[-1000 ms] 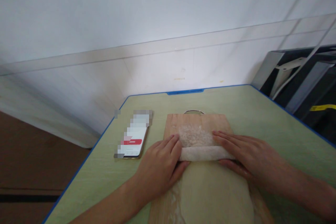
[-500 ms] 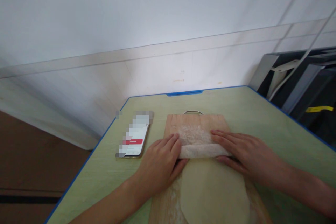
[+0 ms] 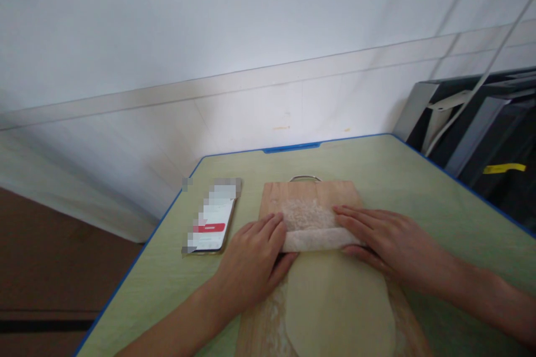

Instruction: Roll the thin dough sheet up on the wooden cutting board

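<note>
A pale sheet of dough (image 3: 341, 307) lies flat on a wooden cutting board (image 3: 274, 192). Its far edge is wound into a whitish, floured roll of dough (image 3: 314, 240); whether a rolling pin is inside is hidden. My left hand (image 3: 255, 251) is closed round the roll's left end, thumb on the near side and fingers over the far side. At the other end my right hand (image 3: 377, 237) grips it the same way. Loose flour (image 3: 307, 215) whitens the wood just beyond the roll.
A phone (image 3: 213, 217) with a lit screen lies left of the board on the green, blue-edged table (image 3: 167, 284). The board's metal handle (image 3: 305, 178) points to the white wall. Dark flat items (image 3: 494, 128) and a white cable (image 3: 473, 95) are at the right.
Hardly anything differs. The whole view has shifted slightly, while both hands keep their hold at the ends of the roll of dough.
</note>
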Action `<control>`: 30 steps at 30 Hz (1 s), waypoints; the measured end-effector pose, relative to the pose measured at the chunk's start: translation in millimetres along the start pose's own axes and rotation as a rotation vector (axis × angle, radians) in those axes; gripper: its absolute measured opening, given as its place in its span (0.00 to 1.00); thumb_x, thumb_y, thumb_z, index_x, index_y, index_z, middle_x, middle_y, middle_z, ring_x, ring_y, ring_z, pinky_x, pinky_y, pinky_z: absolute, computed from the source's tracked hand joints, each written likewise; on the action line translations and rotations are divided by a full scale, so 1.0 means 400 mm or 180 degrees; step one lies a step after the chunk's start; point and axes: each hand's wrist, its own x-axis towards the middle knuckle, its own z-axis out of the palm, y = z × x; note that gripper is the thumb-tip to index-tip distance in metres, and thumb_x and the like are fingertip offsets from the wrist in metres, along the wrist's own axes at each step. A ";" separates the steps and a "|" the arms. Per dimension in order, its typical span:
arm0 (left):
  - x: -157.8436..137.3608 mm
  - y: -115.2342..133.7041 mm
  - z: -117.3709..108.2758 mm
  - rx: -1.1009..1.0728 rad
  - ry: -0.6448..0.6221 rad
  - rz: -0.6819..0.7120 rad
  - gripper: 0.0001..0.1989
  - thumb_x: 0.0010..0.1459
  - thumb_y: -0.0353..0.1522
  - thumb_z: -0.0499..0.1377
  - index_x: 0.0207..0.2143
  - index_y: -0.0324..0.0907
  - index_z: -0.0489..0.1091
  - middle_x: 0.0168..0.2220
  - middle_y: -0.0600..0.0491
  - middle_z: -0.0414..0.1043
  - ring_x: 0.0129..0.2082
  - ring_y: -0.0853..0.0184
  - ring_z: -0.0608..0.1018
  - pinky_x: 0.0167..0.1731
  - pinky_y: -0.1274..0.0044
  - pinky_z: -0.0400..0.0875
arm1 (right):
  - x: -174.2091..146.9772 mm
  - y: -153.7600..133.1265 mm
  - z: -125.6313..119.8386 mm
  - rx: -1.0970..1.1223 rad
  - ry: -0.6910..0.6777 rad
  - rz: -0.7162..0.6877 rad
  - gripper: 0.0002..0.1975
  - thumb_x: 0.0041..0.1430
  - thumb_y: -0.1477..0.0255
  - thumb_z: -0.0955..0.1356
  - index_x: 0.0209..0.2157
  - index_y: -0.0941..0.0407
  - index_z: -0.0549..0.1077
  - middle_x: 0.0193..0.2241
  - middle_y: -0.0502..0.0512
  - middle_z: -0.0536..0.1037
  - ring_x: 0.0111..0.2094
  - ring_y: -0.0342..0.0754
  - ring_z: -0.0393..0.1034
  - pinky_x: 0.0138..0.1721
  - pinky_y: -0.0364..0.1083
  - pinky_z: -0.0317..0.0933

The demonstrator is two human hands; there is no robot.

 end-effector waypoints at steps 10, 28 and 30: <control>-0.002 -0.003 0.002 -0.0066 0.0000 0.0030 0.15 0.56 0.35 0.52 0.43 0.36 0.65 0.49 0.42 0.69 0.47 0.56 0.72 0.41 0.64 0.71 | 0.002 -0.012 -0.008 -0.0127 0.0062 -0.0005 0.18 0.63 0.66 0.57 0.45 0.62 0.70 0.42 0.61 0.76 0.41 0.50 0.72 0.39 0.49 0.68; -0.001 -0.002 0.000 -0.0076 -0.0026 0.0020 0.14 0.56 0.35 0.52 0.43 0.38 0.65 0.50 0.42 0.69 0.48 0.56 0.72 0.42 0.64 0.71 | -0.001 -0.009 -0.014 0.0086 -0.0012 -0.0001 0.15 0.61 0.69 0.60 0.45 0.61 0.69 0.42 0.61 0.76 0.41 0.52 0.72 0.38 0.52 0.68; -0.001 -0.002 0.000 -0.0086 -0.0034 0.0016 0.14 0.56 0.35 0.52 0.43 0.38 0.65 0.50 0.42 0.69 0.48 0.56 0.72 0.42 0.64 0.71 | -0.001 -0.008 -0.014 0.0105 -0.0023 0.0025 0.15 0.60 0.69 0.60 0.45 0.61 0.69 0.42 0.61 0.76 0.41 0.52 0.72 0.38 0.52 0.68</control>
